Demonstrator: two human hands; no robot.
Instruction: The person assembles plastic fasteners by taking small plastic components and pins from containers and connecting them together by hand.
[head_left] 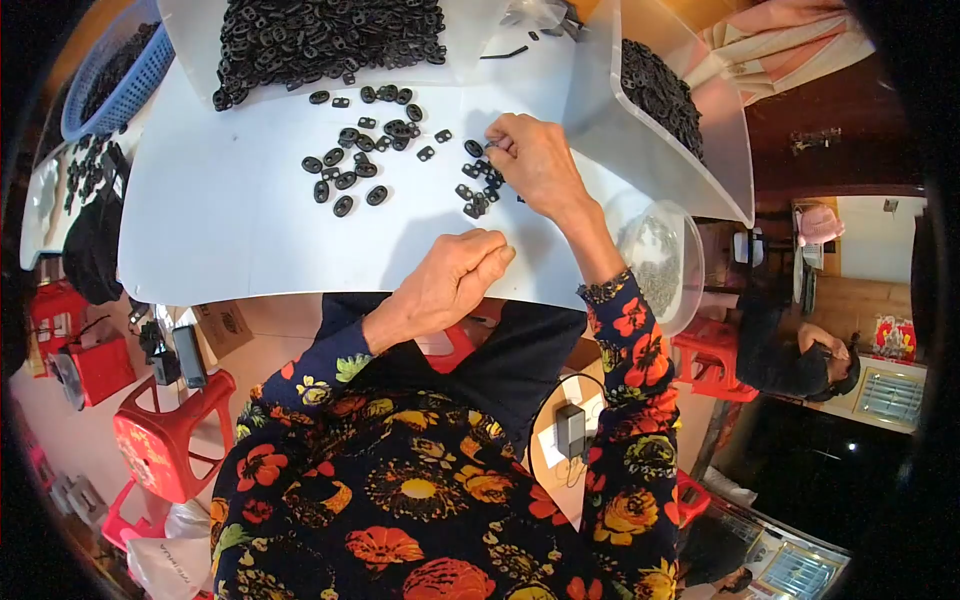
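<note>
Here's the right hand (pixel 535 160), reaching out over the white desk (pixel 220 200), fingers bent and drawn in toward the thumb. Its tips are down at the edge of a little group of small black pieces (pixel 478 204), and one black oval piece (pixel 473 148) sits just beside them. Is anything pinched there? From where I stand I cannot tell; the knuckles cover it.

Now the left hand (pixel 450 280), nearer the body, over the desk's front edge. It's curled into a loose fist, thumb pressed along the bent forefinger, and whatever may be inside is hidden from me. The two hands are apart, the right one farther forward.

And the pieces? The small group lies right under and to the left of the right hand's fingertips, ahead of the left hand. Farther left, well apart from both, there's a looser scatter of black oval pieces (pixel 376 195), each showing two holes, with smaller ones mixed in. Beyond that scatter stands a pale bin (pixel 190 40) heaped with black pieces, and over past the right wrist another translucent bin (pixel 700 185), also loaded with black pieces. Close by the right forearm, a round clear tub (pixel 690 260) holds small greyish bits.
</note>
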